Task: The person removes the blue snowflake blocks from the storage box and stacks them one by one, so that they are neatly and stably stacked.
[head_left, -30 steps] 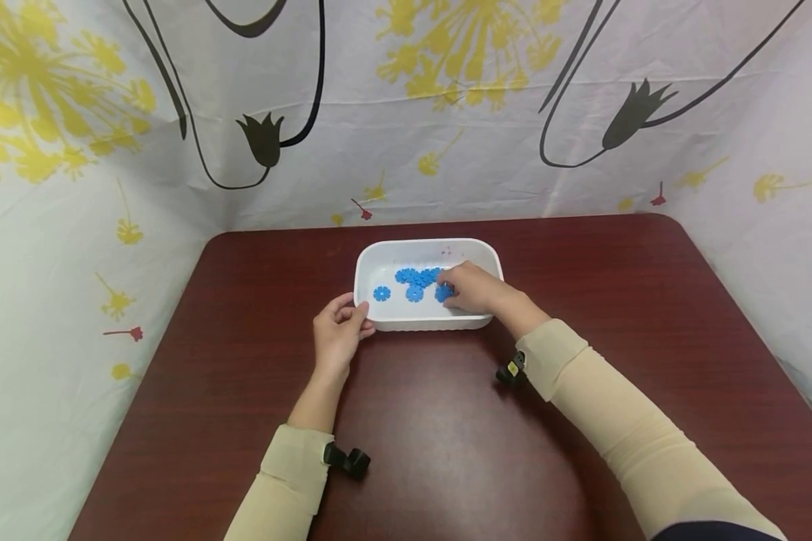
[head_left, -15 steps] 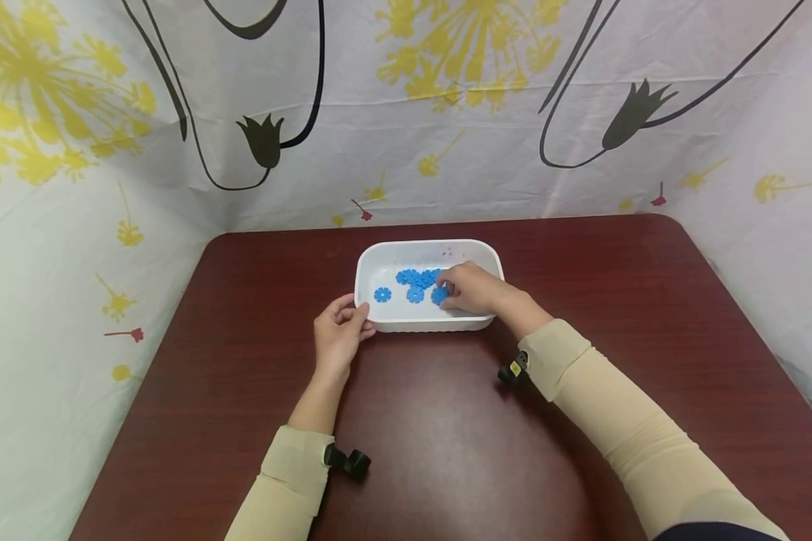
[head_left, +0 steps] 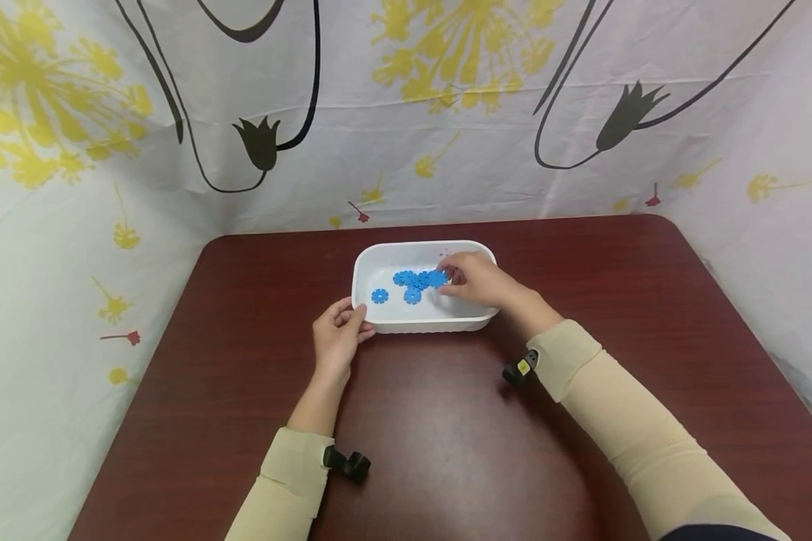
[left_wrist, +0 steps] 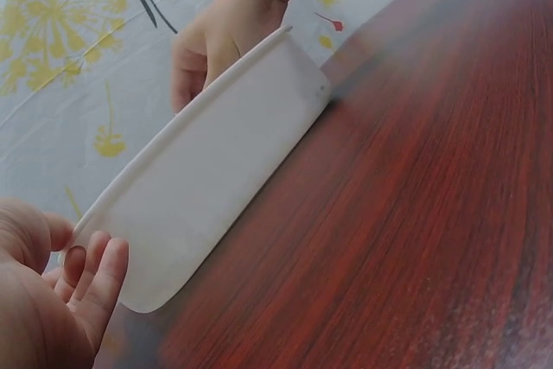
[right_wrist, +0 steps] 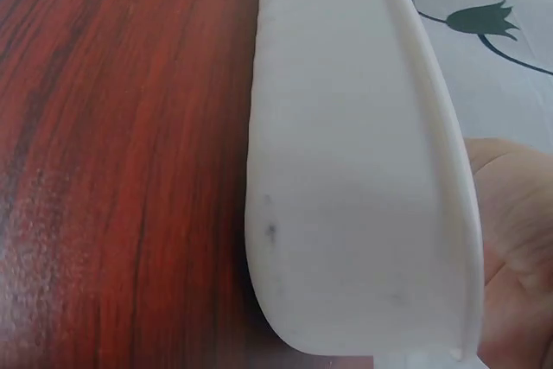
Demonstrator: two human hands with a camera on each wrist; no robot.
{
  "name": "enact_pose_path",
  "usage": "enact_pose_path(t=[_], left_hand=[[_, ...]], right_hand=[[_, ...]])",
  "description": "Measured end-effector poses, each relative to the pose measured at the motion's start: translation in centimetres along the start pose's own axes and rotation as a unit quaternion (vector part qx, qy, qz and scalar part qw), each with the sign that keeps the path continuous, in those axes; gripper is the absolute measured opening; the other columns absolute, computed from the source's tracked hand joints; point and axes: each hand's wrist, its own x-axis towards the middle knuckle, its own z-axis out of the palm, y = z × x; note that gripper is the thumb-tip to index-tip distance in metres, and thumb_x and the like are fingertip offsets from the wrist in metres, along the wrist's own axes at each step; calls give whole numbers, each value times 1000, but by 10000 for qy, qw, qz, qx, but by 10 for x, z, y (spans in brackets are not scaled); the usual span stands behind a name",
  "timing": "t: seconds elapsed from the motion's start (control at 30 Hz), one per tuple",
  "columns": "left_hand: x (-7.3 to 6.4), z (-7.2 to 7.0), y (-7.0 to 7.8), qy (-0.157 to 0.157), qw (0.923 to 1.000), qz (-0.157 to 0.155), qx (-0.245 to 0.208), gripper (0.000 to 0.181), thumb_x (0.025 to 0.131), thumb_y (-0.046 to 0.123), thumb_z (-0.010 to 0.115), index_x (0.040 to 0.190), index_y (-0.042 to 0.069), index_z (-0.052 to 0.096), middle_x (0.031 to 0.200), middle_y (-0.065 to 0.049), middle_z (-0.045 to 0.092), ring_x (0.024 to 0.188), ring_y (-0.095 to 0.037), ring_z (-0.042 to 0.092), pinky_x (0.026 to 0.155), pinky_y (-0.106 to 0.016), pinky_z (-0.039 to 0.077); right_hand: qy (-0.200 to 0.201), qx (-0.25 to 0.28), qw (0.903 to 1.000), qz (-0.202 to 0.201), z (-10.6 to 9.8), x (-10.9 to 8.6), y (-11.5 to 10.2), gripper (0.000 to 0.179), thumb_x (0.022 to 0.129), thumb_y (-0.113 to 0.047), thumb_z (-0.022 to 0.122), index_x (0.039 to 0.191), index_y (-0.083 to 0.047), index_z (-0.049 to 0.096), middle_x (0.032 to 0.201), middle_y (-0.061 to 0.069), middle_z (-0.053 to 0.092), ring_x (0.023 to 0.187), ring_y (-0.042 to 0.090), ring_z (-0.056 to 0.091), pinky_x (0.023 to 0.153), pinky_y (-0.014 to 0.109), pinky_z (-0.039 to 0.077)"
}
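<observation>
Some flat blue pieces [head_left: 407,279], with edges like little flowers, lie in a bunch on the floor of a white tub [head_left: 425,326]. They overlap, so I cannot count them all. One blue piece sits near the front [head_left: 413,297], just by the bunch. One more, the lone piece [head_left: 380,296], lies by itself near the tub's left end.

The left hand [head_left: 334,338] holds the tub at its front left corner. Its grip is narrow, with the thumb up at the rim and the fingers against the outside. The right hand [head_left: 474,279] reaches over the tub's right side. Its grip is narrow too, and the thumb and fingers pinch a blue piece [head_left: 437,279] at the right end of the bunch.

The tub rests on a shiny red-brown counter [head_left: 446,421]. Both arms have tan sleeves [head_left: 291,469], and a small black gadget [head_left: 357,466] sticks out by each cuff. Behind the counter hangs a white cloth [head_left: 352,143] with yellow puffs and dark flowers on it. From the right wrist, I see small dark marks [right_wrist: 271,231] on the outside of the tub.
</observation>
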Motion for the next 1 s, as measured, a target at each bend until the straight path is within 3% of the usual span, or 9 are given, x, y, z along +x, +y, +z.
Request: enact_pose_path(t=[0.17, 0.33, 0.63, 1.0], left_hand=[[0, 0, 0, 2, 9999, -2, -109, 36, 97, 6, 68, 131, -5, 61, 87, -14, 62, 64, -14, 69, 67, -33, 65], [-1, 1, 0, 4, 9999, -6, -146, 36, 97, 6, 68, 130, -4, 61, 87, -16, 62, 63, -14, 68, 66, -32, 65], [-2, 2, 1, 19, 9999, 33, -147, 35, 96, 5, 68, 129, -4, 62, 87, -15, 62, 63, -13, 68, 67, -33, 65], [-2, 3, 0, 100, 9998, -63, -154, 34, 96, 7, 69, 129, -1, 63, 92, -18, 62, 64, -14, 69, 69, -34, 65]], right_hand=[[300, 286, 9991, -12, -7, -6, 1, 36, 83, -9, 84, 113, 6, 70, 91, 14, 70, 80, 23, 67, 72, 37, 62], [542, 172, 9983, 126, -15, -14, 2, 36, 85, -12, 83, 116, 2, 70, 93, 12, 71, 78, 22, 64, 69, 36, 57], [760, 239, 9948, 639, -31, -29, 7, 37, 86, -14, 82, 118, 1, 70, 95, 12, 69, 80, 22, 61, 66, 33, 52], [974, 234, 9910, 884, -39, -46, 24, 37, 87, -13, 82, 117, 2, 69, 91, 11, 66, 79, 22, 58, 65, 29, 50]])
